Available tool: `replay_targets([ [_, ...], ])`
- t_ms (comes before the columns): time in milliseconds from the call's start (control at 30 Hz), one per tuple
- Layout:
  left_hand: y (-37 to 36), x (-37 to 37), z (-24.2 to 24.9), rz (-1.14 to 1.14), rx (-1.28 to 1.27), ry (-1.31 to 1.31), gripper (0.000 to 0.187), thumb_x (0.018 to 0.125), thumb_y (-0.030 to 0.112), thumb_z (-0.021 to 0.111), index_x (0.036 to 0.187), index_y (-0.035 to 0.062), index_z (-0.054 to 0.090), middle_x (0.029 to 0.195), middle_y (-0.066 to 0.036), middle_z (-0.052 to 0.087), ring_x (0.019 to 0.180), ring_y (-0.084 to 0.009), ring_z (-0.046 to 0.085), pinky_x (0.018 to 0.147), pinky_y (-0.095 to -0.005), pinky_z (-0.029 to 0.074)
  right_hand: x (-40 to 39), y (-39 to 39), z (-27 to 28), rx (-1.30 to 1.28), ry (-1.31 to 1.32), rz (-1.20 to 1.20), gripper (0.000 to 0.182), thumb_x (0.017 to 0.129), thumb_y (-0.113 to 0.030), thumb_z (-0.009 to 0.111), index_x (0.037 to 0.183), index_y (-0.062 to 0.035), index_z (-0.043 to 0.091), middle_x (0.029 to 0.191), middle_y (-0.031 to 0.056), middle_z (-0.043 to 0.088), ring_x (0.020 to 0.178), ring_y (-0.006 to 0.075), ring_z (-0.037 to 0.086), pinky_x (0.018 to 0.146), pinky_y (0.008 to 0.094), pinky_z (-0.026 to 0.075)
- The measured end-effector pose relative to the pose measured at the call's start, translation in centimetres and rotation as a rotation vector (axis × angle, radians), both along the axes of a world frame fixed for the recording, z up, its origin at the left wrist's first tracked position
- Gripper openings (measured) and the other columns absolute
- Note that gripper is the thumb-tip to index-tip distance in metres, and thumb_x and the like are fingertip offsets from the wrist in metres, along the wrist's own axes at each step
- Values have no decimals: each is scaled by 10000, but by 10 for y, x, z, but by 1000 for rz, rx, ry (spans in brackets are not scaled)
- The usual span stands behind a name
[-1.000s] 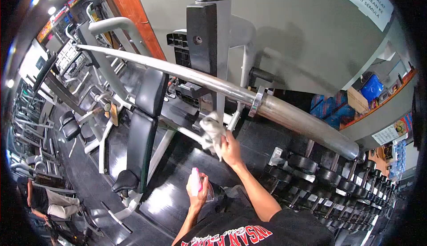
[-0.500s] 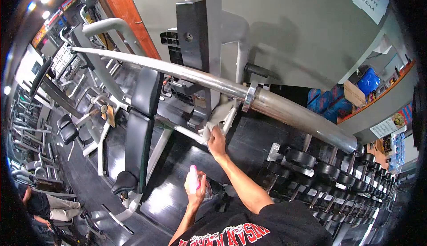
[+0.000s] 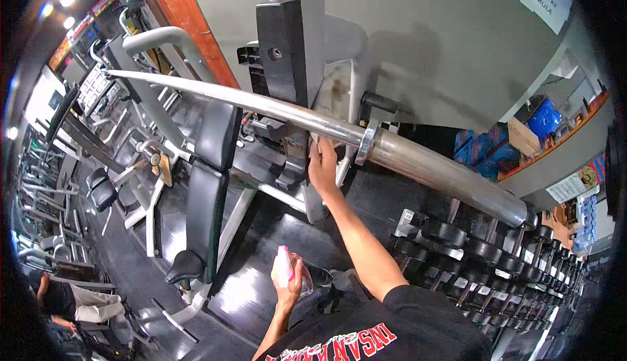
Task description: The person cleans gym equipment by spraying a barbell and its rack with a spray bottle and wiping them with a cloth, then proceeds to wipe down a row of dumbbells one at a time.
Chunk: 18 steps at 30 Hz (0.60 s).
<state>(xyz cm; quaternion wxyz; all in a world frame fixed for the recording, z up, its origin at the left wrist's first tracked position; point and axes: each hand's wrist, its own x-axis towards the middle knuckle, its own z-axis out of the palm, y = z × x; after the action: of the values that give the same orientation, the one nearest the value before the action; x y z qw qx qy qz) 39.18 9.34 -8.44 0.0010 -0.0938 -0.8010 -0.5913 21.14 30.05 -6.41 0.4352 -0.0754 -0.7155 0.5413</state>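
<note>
My right hand (image 3: 322,168) is just below the barbell (image 3: 261,105), its fingers closed on a pale, stained cloth (image 3: 336,90). The cloth lies against the grey upright post (image 3: 313,41) of the bench, and the bar passes in front of part of it. Lower down, my left hand (image 3: 287,287) is wrapped round a spray bottle with a pink and white head (image 3: 283,264). The bottle's clear body is partly hidden by the fingers. Left of both hands stands the black padded bench (image 3: 208,198).
On the right is a rack of dumbbells (image 3: 480,247) under the thick bar end. Blue boxes (image 3: 483,149) sit by a curved counter (image 3: 562,145). Weight machines fill the left side, where another person (image 3: 72,302) is seen at the edge.
My right hand has moved up along the post with the cloth, from the lower frame to just under the bar. My left hand with the spray bottle has barely moved.
</note>
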Motion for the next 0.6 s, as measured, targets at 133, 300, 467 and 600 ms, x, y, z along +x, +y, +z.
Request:
replay_targets([
  [133, -4, -2, -14, -3, 29, 10, 186, 839, 12, 600, 1012, -2, 531, 780, -80, 591, 546, -125, 590, 546, -261, 477, 26, -26, -95, 230, -28, -189, 175, 856, -14, 511, 1023, 36, 527, 839, 195, 552, 733, 335, 545, 654, 356, 433],
  [300, 8, -7, 4, -76, 24, -88, 192, 832, 17, 604, 1009, -3, 533, 768, -79, 592, 565, -137, 591, 565, -275, 481, 73, -24, -151, -132, -495, 34, 157, 893, -89, 501, 1022, -6, 538, 911, 269, 561, 891, 441, 563, 730, 460, 441],
  [467, 10, -11, -5, -94, -52, -12, 234, 815, 16, 614, 1037, 0, 540, 791, -89, 600, 641, -178, 605, 632, -300, 489, 27, 12, -67, -375, -377, 42, 361, 940, -134, 473, 1239, 69, 463, 1176, 222, 558, 1116, 269, 512, 957, 319, 365],
  [600, 9, -11, -1, -100, -79, 50, 264, 811, 25, 618, 1066, 3, 554, 822, -102, 607, 716, -215, 613, 679, -314, 487, -36, 56, -9, -98, 56, 65, 458, 960, -132, 422, 1366, 48, 311, 1380, 229, 389, 1257, 311, 406, 1045, 361, 310],
])
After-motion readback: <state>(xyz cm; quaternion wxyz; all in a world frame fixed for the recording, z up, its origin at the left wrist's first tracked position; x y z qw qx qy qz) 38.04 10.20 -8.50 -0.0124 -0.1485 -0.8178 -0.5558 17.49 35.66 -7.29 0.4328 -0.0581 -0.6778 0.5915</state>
